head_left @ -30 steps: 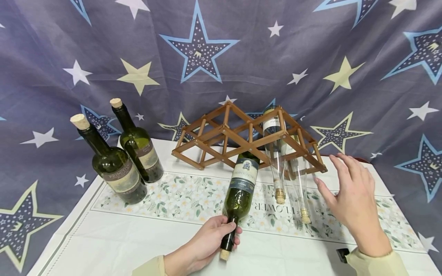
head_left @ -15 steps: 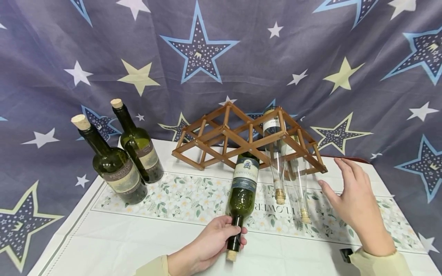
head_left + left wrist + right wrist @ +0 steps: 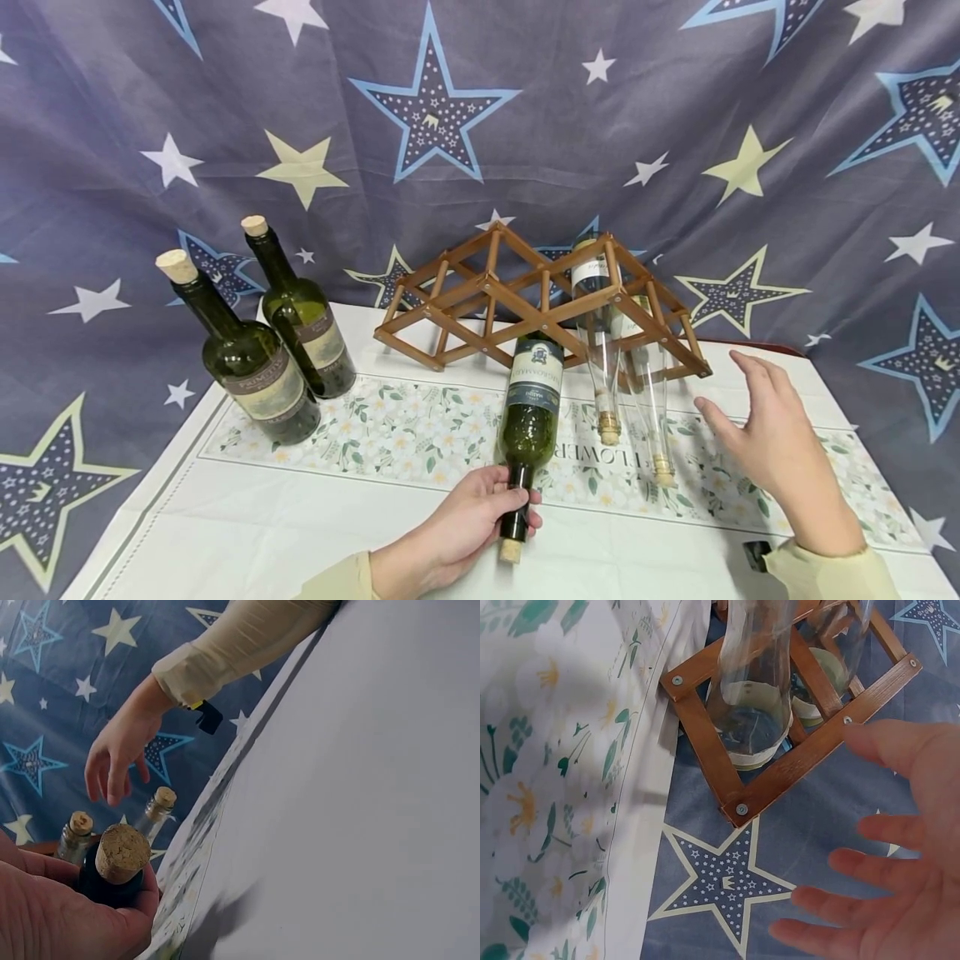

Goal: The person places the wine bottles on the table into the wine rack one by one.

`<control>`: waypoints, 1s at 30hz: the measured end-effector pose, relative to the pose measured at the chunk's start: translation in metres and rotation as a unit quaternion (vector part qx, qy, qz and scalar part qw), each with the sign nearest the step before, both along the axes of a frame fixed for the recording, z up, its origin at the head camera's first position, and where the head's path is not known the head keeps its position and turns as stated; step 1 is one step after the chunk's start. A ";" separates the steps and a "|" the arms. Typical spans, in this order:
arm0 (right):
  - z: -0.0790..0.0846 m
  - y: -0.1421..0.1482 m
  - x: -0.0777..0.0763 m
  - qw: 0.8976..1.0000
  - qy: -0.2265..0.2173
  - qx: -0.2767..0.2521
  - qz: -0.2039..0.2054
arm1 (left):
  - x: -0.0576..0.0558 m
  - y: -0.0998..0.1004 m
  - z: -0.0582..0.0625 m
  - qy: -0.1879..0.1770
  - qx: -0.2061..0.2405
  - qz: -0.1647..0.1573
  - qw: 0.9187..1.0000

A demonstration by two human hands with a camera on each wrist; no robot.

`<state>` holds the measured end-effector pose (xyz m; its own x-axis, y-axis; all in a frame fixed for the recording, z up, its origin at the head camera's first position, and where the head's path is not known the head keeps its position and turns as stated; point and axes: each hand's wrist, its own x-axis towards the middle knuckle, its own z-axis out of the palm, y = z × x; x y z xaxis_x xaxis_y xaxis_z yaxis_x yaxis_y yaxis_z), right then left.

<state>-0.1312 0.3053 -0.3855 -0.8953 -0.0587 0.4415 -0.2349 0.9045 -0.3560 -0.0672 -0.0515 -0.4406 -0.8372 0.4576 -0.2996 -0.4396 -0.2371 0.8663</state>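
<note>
My left hand (image 3: 480,517) grips the neck of a green wine bottle (image 3: 531,425), its cork towards me and its base inside a lower opening of the wooden wine rack (image 3: 525,308). In the left wrist view the bottle's cork (image 3: 122,853) pokes out above the curled fingers. My right hand (image 3: 780,450) hovers beside the rack's right end, fingers spread and holding nothing. Two clear glass bottles lie in the rack's right side, the upper one (image 3: 600,358) and the lower one (image 3: 651,400), corks pointing forward. The right wrist view shows the lower clear bottle's base (image 3: 750,735) within the wooden frame.
Two corked green bottles stand upright at the left, a nearer one (image 3: 262,383) and a farther one (image 3: 311,333). A floral runner (image 3: 405,433) crosses the white table (image 3: 247,517). A star-patterned curtain (image 3: 525,167) hangs behind the rack.
The green bottle's neck has swung to the right with my left hand, so the bottle lies straighter in the rack. My right hand has drawn slightly to the right, away from the rack.
</note>
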 end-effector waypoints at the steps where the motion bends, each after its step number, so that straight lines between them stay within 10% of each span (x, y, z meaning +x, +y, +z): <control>1: 0.000 0.001 0.000 1.000 -0.002 0.001 0.000 | -0.001 0.000 0.000 0.000 0.000 0.000 1.000; 30: -0.002 0.007 0.002 0.993 -0.111 0.031 0.000 | -0.021 0.011 0.002 0.006 0.008 0.015 1.000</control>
